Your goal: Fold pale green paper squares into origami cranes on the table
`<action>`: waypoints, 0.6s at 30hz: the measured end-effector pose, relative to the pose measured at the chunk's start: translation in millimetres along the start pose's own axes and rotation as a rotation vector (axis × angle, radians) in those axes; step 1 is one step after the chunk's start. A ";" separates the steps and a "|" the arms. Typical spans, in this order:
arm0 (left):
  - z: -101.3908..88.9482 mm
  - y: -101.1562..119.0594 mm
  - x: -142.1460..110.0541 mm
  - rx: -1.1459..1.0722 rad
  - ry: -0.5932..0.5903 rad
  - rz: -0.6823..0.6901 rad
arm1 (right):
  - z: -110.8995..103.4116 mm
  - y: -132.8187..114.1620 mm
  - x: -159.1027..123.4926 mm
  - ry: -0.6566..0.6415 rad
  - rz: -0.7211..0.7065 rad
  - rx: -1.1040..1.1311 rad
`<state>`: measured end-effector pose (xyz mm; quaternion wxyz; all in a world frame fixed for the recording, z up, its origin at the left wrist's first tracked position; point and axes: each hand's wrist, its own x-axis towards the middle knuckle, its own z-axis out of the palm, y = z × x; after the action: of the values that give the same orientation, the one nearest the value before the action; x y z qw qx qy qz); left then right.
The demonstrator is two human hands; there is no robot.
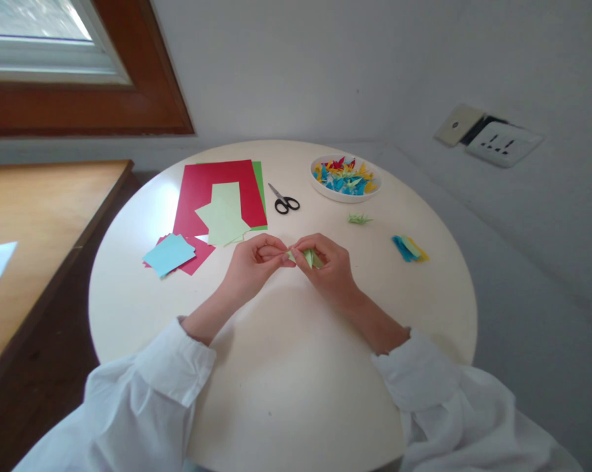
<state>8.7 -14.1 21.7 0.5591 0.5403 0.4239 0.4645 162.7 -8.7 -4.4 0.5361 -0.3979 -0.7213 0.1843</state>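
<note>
Over the middle of the round table, a small piece of folded light green paper (316, 259) is pinched between my two hands. My left hand (256, 262) is closed, thumb and forefinger gripping the paper's left tip. On the other side my right hand (328, 262) is closed around the larger part, hiding some of its folds. Just beyond my left hand lie light green paper sheets (225, 213) on a red sheet (214, 176). Black-handled scissors (284, 202) rest flat past my hands.
A white bowl (342, 195) of colourful folded paper pieces stands at the back right. Nearer are a small green paper piece (359, 219) and blue and yellow paper strips (408, 248). Light blue squares (169, 254) lie at left. A wooden table (54, 203) is beside the round table (296, 393).
</note>
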 end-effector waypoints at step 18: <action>-1.7 0.9 -1.3 0.116 -0.008 0.015 | -0.5 -0.9 0.0 -0.017 0.010 -0.023</action>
<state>6.8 -15.0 22.5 0.5250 0.5769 0.4439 0.4411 162.9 -9.3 -3.6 0.5244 -0.4060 -0.7260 0.1818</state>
